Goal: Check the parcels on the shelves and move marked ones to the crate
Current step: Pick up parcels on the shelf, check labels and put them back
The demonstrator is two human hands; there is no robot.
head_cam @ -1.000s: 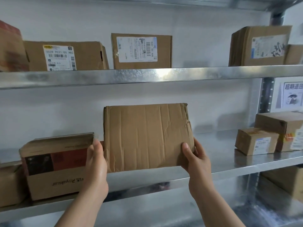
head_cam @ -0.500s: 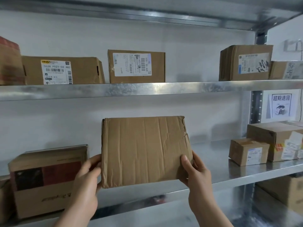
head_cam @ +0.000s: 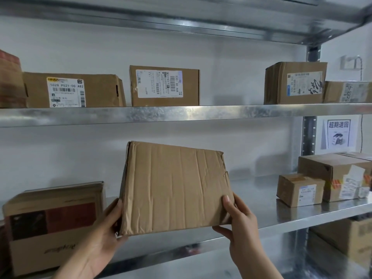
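A creased plain brown parcel (head_cam: pixel 175 188) is lifted off the middle shelf (head_cam: pixel 281 218) and tilted, its left side higher. My left hand (head_cam: pixel 100 238) grips its lower left corner from below. My right hand (head_cam: pixel 239 224) grips its lower right corner, thumb on the front face. The side facing me carries no label or mark. No crate is in view.
A red and brown box (head_cam: pixel 54 224) stands left of the parcel. Two labelled boxes (head_cam: pixel 300 190) sit at the right. The upper shelf (head_cam: pixel 181 113) carries several labelled boxes (head_cam: pixel 164 85). A paper notice (head_cam: pixel 338 133) hangs on the right wall. More boxes lie on the lower shelf.
Both hands have raised the parcel off the shelf and tipped it. My left hand shifted from its left side to under its lower left corner. The view tilted upward.
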